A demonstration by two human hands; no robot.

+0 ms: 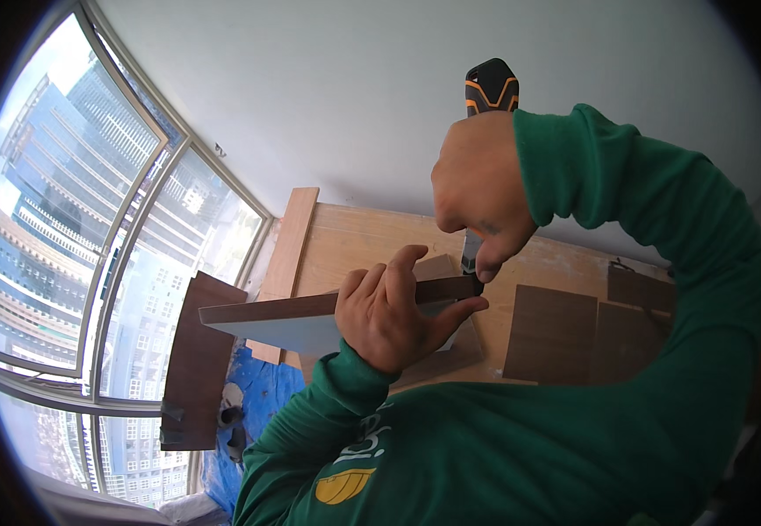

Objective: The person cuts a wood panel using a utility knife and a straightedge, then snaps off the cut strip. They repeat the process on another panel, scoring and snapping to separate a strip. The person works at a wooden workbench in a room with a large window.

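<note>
My right hand [485,171] is wrapped round a utility knife [491,86] with a black and orange handle, its butt up and its narrow grey end down. That lower end meets the right end of a brown wooden board [277,311], close to my right thumb; the blade tip itself is hard to make out. My left hand [389,320] grips the same board near this end, fingers over the brown edge and thumb stretched along below. The board stands edge up, its pale face toward me.
Beneath lies a plywood surface [354,241], with brown panels [551,333] on its right and a wooden strip [294,232] at its left. A dark brown panel [196,377] stands by the window [126,263]. Blue sheeting [275,386] covers the floor. A pale wall [328,96] rises behind.
</note>
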